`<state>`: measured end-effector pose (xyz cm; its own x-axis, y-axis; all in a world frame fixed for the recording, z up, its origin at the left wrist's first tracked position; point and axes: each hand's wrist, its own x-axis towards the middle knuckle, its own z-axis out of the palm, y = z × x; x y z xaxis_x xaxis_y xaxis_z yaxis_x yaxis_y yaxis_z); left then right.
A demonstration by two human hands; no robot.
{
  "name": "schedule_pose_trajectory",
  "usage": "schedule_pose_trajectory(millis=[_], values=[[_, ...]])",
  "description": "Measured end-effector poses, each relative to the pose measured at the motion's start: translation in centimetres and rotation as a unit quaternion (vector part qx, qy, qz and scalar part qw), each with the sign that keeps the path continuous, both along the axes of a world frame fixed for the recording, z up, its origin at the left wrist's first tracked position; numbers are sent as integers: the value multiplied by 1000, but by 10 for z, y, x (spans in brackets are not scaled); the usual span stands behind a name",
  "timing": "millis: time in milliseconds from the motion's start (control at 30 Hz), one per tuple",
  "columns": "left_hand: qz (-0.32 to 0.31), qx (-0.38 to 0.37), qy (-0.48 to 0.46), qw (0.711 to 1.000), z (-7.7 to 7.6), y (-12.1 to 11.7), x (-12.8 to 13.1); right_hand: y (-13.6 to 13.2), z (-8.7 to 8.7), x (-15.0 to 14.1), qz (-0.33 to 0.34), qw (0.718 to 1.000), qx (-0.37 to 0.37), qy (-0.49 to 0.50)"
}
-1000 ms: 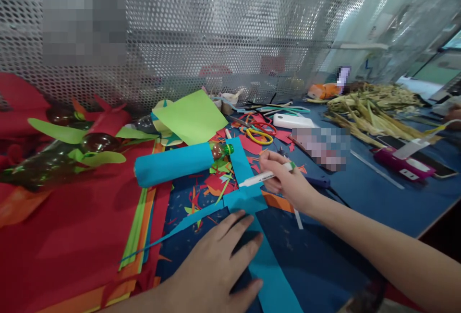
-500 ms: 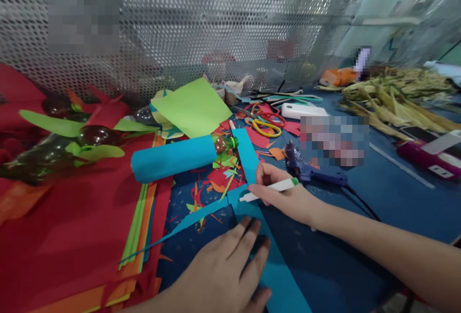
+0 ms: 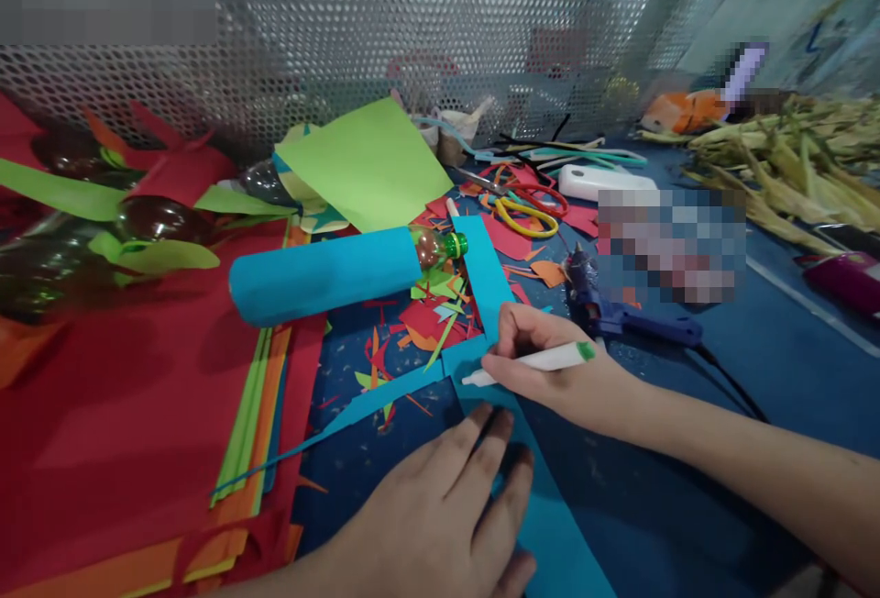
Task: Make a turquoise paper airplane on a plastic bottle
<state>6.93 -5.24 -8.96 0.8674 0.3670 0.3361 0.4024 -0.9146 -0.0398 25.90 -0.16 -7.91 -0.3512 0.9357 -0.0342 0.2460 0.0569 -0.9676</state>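
Observation:
A white marker (image 3: 550, 359) with a green end is pinched in my right hand (image 3: 550, 359), its tip low over a long blue paper strip (image 3: 543, 479). My left hand (image 3: 440, 497) lies spread on the same strip, fingers apart, nearer to me. A narrower, tapering blue paper piece (image 3: 385, 392) lies across the strip close to the marker's tip. Beyond my hands, a bottle wrapped in blue paper (image 3: 323, 272) lies on its side, its green neck pointing right.
Paper scraps (image 3: 419, 323) litter the table around the bottle. A blue glue gun (image 3: 619, 315) with a cord lies to the right, scissors (image 3: 526, 213) behind it. Red paper sheets (image 3: 137, 396) cover the left side. A perforated metal panel (image 3: 426, 20) stands at the back; dried husks (image 3: 790, 149) lie far right.
The view has shifted slightly, so the things at the back appear higher. My left hand stays on the strip, and the marker remains in my right hand near the crossing paper piece.

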Motion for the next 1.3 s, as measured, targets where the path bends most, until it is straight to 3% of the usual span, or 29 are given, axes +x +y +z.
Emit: schedule_pose_trajectory(millis=[233,733,967,1067,1167,1233,1300], values=[[6,4,-7,1000,-2,0,2,-2,1,1,1,1000,-8,-28],[1,-5,2,1000,0,0,1,-3,0,1,-11,996,64,-61],[-10,6,-4,1000,2,2,-1,3,11,9,-113,984,136,-7],[-5,-2,-6,1000,0,4,-2,9,26,22,-96,954,241,-150],[8,-1,-10,1000,-2,7,-3,22,39,35,-67,876,332,-344],[15,7,-7,1000,-3,9,-4,35,41,41,-47,838,334,-430],[23,11,1,1000,-3,10,-6,53,39,44,-28,822,301,-483]])
